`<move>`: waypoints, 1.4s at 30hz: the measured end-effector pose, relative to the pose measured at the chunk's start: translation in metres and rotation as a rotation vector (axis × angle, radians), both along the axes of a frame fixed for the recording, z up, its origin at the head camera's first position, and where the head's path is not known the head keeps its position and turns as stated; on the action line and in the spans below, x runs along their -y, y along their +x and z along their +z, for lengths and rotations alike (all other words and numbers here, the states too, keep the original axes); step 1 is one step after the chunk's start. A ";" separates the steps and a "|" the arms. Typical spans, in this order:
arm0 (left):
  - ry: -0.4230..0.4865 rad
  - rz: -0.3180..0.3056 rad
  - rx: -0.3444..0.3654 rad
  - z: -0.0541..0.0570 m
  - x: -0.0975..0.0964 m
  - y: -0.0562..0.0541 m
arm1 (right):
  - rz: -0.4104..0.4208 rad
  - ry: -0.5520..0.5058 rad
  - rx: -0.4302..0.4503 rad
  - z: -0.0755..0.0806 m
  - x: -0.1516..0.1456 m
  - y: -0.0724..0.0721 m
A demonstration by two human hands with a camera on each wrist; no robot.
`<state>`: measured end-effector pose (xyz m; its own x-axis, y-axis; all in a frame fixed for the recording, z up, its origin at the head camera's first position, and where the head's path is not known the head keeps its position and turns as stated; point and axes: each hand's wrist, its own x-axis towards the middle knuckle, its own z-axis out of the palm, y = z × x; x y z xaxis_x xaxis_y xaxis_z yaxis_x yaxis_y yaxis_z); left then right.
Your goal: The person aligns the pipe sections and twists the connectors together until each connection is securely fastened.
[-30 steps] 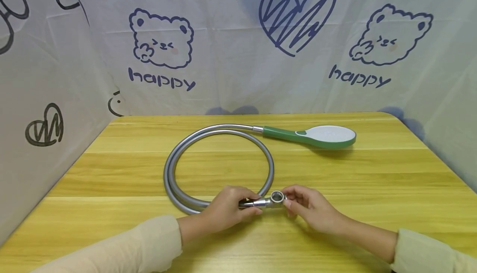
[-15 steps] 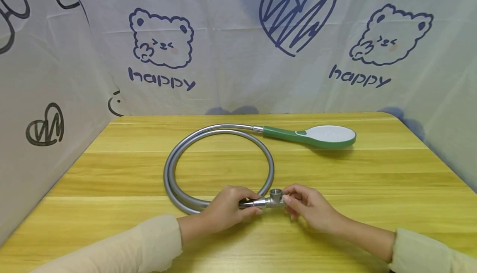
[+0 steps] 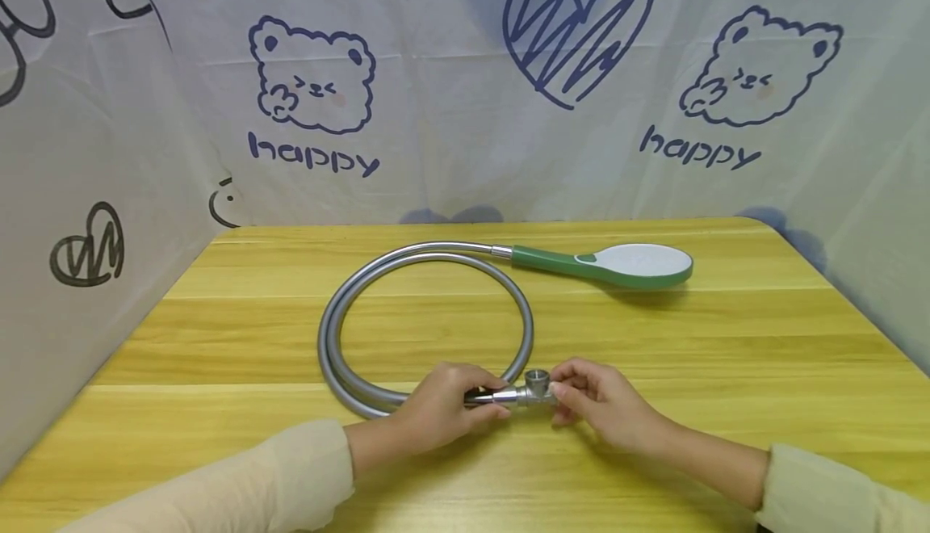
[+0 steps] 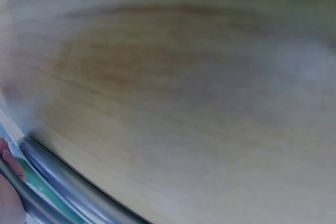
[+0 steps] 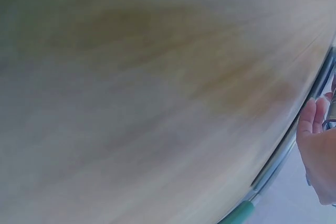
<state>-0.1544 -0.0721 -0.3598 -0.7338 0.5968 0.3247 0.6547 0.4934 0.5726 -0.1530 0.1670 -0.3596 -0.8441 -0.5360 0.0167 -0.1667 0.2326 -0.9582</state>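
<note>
A grey shower hose (image 3: 329, 347) lies coiled on the wooden table. In the head view my left hand (image 3: 439, 410) grips its near end just behind the chrome connector (image 3: 504, 396). Against that connector sits a small metal pipe fitting (image 3: 538, 386), its round side opening tipped upward. My right hand (image 3: 610, 405) pinches the fitting's right end between thumb and fingers, which partly cover it. Beyond both hands, the hose's other end joins a green and white shower head (image 3: 639, 266). The right wrist view catches my right hand (image 5: 321, 156) at its edge, beside the hose.
The wooden table (image 3: 240, 339) extends around the coil on all sides. White cloth (image 3: 436, 113) with drawn bears and hearts hangs behind it and along both sides. Mostly blurred tabletop (image 4: 184, 103) fills the left wrist view.
The fitting has turned, its opening swinging from facing me to pointing upward. My right fingers have rolled slightly with it. The left hand, hose and shower head stay put.
</note>
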 end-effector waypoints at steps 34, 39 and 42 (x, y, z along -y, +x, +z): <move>0.017 -0.006 0.040 0.001 0.000 0.000 | -0.049 0.046 -0.119 0.000 -0.001 0.000; 0.019 -0.007 0.036 0.001 0.000 0.001 | -0.059 0.029 -0.110 0.001 0.000 0.001; 0.022 -0.008 0.033 0.001 0.000 0.000 | -0.064 0.022 -0.088 0.001 0.000 0.001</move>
<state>-0.1539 -0.0721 -0.3586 -0.7398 0.5956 0.3130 0.6388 0.4758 0.6046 -0.1518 0.1669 -0.3584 -0.8724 -0.4820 0.0813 -0.2340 0.2658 -0.9352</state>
